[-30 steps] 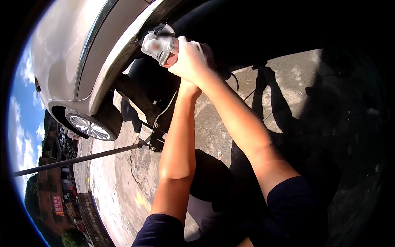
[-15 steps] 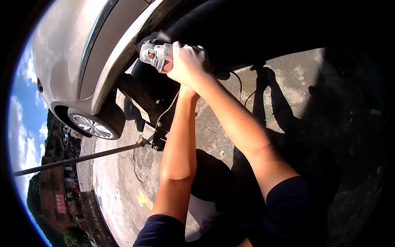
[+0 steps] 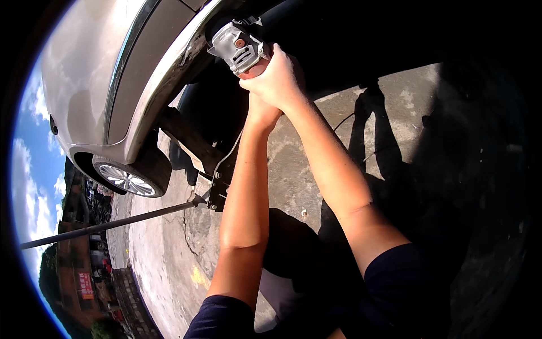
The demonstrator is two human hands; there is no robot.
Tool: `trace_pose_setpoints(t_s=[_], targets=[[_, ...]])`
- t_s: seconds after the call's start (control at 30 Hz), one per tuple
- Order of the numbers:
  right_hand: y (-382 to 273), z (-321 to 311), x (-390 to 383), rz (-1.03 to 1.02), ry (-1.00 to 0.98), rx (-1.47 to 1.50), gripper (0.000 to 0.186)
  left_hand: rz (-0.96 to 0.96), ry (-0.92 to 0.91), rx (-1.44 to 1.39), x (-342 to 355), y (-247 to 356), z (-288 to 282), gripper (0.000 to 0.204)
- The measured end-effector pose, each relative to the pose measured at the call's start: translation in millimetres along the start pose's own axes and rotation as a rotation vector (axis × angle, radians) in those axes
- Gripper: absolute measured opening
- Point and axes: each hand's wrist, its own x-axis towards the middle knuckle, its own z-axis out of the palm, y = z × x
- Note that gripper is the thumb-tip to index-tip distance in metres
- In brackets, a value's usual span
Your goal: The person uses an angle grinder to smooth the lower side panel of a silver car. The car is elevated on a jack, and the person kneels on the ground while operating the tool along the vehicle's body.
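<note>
An angle grinder (image 3: pixel 236 46) with a grey metal head is held up against the lower sill (image 3: pixel 189 56) of a silver car. My right hand (image 3: pixel 276 79) wraps round its body just behind the head, thumb on top. My left hand (image 3: pixel 264 113) reaches in beneath the right one and closes on the same tool; most of its fingers are hidden. At the sill, the dark round part at the grinder's front sits in shadow, so its contact is hard to make out.
A long-handled jack (image 3: pixel 217 189) stands under the car, its bar (image 3: pixel 113 223) stretching out to the left. The car's wheel (image 3: pixel 127 179) is beyond it. A thin dark cord (image 3: pixel 344 120) trails over the concrete (image 3: pixel 293 175). Deep shadow covers the right side.
Both hands have shifted slightly up and right with the grinder. Its head has turned, showing more of its slotted face. The pale blur by its front is gone.
</note>
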Motion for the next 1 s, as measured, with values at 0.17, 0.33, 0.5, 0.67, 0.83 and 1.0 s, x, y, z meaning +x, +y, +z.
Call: trace_pose_setpoints(t_s=[0.17, 0.33, 0.5, 0.67, 0.83, 1.0], targets=[[2, 29, -1, -0.098, -0.255, -0.076, 0.080, -0.084, 0.105, -0.222, -8, -33, -19, 0.041], [11, 46, -4, -0.081, -0.355, -0.063, 0.067, -0.070, 0.097, -0.187, -12, -35, -29, 0.041], [31, 35, 2, -0.054, -0.138, 0.120, 0.073, 0.058, 0.144, 0.167, -2, -21, -18, 0.040], [40, -4, 24, -0.128, -0.101, 0.667, 0.038, 0.195, 0.125, 0.510, 17, 13, 8, 0.044], [47, -6, 44, -0.155, -0.174, 0.957, 0.018, 0.028, 0.203, 0.579, 26, 30, 16, 0.052], [31, 35, 15, -0.119, -0.414, 0.665, 0.048, 0.352, 0.358, 0.758, -10, 7, -38, 0.055]])
